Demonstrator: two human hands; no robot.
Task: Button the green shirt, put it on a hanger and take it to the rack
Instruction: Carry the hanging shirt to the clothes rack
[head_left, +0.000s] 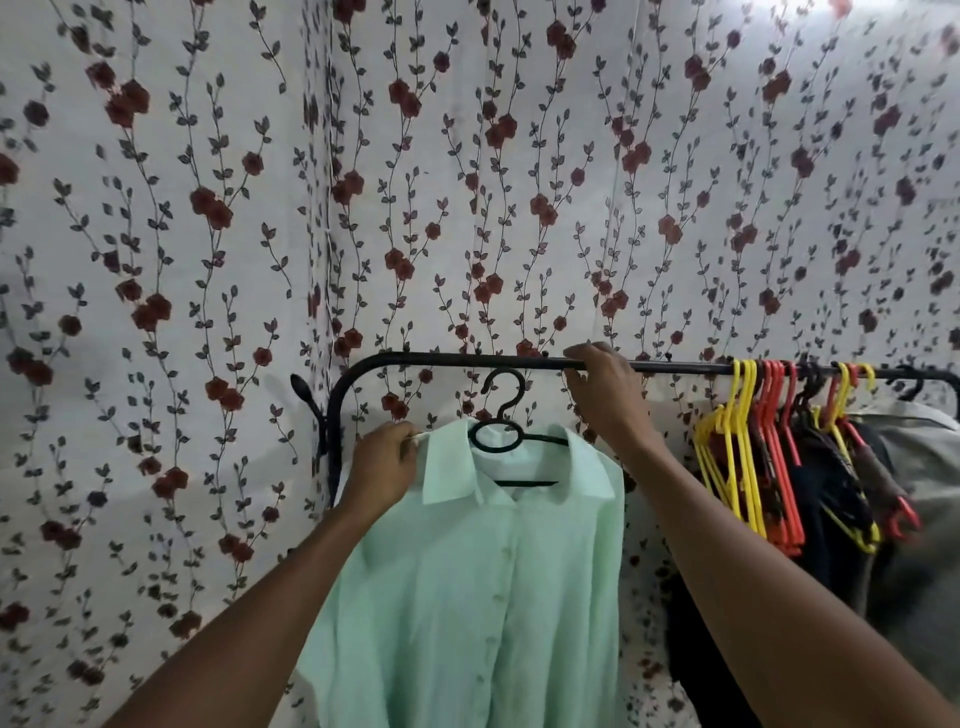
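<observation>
Floral wallpaper (208, 208), left grip (384, 462) pinching green shirt (467, 597), right grip (605, 384) grasping black rack (441, 359)

green shirt (467, 597) hem cut off, dark clothes (831, 493) blurred

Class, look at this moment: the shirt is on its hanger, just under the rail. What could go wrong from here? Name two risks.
1. The black hanger hook sits below the rack rail, not yet over it, and only the left hand pinching the green shirt shoulder seems to support it, so it may slip.
2. The right hand holds the rail beside the hook and might block it.
</observation>
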